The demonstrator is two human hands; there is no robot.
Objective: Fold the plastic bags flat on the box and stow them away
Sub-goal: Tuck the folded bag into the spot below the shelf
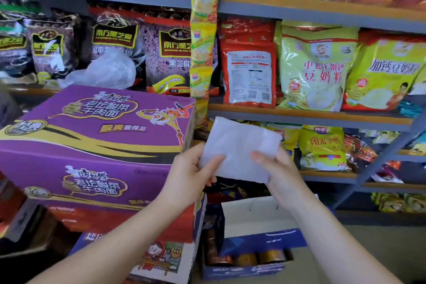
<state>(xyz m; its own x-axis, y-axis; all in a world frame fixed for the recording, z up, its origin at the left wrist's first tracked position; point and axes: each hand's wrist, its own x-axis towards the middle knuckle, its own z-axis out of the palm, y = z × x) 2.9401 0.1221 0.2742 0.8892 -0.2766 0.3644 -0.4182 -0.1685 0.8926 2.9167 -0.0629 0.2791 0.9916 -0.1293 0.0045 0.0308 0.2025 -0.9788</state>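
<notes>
Holding folded bag [239, 147], seemingly empty

You hold a folded plastic bag [239, 147]: thin translucent white film, faintly crinkled, with a soft sheen. Your left hand [193, 168] and right hand [274, 166] pinch it by its lower edge.

Purple box [99, 136] beside you: printed cardboard, smooth, semi-gloss coat. Red carton [129, 221] under it: also printed cardboard.

Loose bag [106, 71] on the shelf behind the box: clear thin plastic, heavily crumpled, glossy highlights.

Shelf rails [306, 12]: grey painted metal, matt; boards on them look like wood.

Yellow pouches [315, 71] and dark sesame packs [168, 57]: glossy printed plastic film.

Blue tray [260, 242] below your hands: cardboard, white matt flap.
</notes>
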